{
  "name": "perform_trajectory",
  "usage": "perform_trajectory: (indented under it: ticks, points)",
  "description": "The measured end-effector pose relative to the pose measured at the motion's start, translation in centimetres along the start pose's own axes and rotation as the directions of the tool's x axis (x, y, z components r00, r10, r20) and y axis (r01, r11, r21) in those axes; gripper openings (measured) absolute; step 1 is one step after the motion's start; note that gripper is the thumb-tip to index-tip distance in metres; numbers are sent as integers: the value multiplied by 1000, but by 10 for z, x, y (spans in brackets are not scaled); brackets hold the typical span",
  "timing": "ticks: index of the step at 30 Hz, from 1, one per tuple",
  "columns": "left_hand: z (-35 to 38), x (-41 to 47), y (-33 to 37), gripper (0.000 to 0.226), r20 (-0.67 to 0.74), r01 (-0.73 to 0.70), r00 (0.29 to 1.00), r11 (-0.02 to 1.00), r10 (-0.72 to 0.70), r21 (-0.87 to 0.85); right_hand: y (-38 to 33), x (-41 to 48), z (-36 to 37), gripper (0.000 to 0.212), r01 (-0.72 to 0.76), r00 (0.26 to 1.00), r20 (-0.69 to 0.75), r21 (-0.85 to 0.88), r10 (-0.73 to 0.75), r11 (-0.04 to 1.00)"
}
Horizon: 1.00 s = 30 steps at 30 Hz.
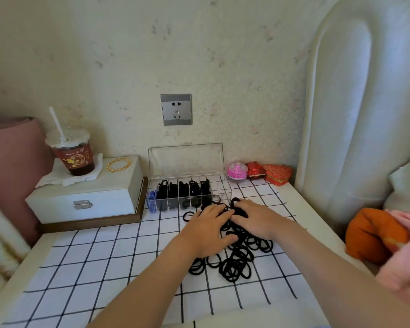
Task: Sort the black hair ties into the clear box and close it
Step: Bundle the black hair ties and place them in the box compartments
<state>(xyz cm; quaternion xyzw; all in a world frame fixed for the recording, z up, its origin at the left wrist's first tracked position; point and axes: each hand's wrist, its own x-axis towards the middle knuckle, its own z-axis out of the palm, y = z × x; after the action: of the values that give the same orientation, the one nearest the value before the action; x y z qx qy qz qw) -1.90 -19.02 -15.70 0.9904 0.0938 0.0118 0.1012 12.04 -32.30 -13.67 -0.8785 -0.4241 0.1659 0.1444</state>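
Note:
A heap of black hair ties [237, 263] lies on the checked cloth [104, 268], just in front of the clear box [224, 194]. The box's lid [186, 162] stands open against the wall. Most of its compartments hold black ties, and the leftmost one holds blue ties [152, 200]. My left hand [207, 230] rests flat on the far part of the heap with its fingers spread. My right hand [253, 218] is beside it, fingers curled into the ties near the box's front wall. Both hands hide the ties beneath them.
A white jewellery box [88, 192] at the left carries a drink cup with a straw [74, 157] and a gold bangle [118, 165]. A pink round case [237, 170] and red heart boxes [277, 174] sit at the back right. Orange fabric [374, 233] lies past the table's right edge.

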Motion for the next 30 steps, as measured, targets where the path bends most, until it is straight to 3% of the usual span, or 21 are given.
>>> perform_trajectory:
  ticks: [4,9,11,16,19,21,23,26,30]
  points:
    - [-7,-8,-5,65,-25,-2,1000,999,3,36,-14,-23,16,65,49,997,-66,17,-48,999]
    - [-20,-34,-16,62,29,71,997,997,-71,9,-35,-35,52,63,123,967,-212,-85,-139,989]
    - [-24,-45,-22,63,59,130,990,991,-130,6,-49,-36,59,59,163,959,-220,-84,-178,983]
    - [-39,-64,-34,60,80,248,966,968,-245,-30,-77,-23,57,63,180,981,-77,42,-177,983]
    - [-44,-65,-23,70,-16,260,965,963,-261,-72,-78,-26,38,55,210,966,-156,21,-205,977]
    - [-43,-63,-10,77,-57,209,975,975,-213,-82,-66,-33,28,46,173,948,-266,-25,-173,985]
    - [-36,-62,4,89,27,135,991,988,-133,-79,-45,-39,25,50,31,952,-296,-138,-71,990]
    - [-18,-64,22,111,185,44,982,999,-45,12,-20,-50,34,75,-201,975,-136,-211,174,957]
    - [1,-63,28,115,147,21,989,996,-33,86,-13,-60,44,81,-203,979,-55,-201,196,958]
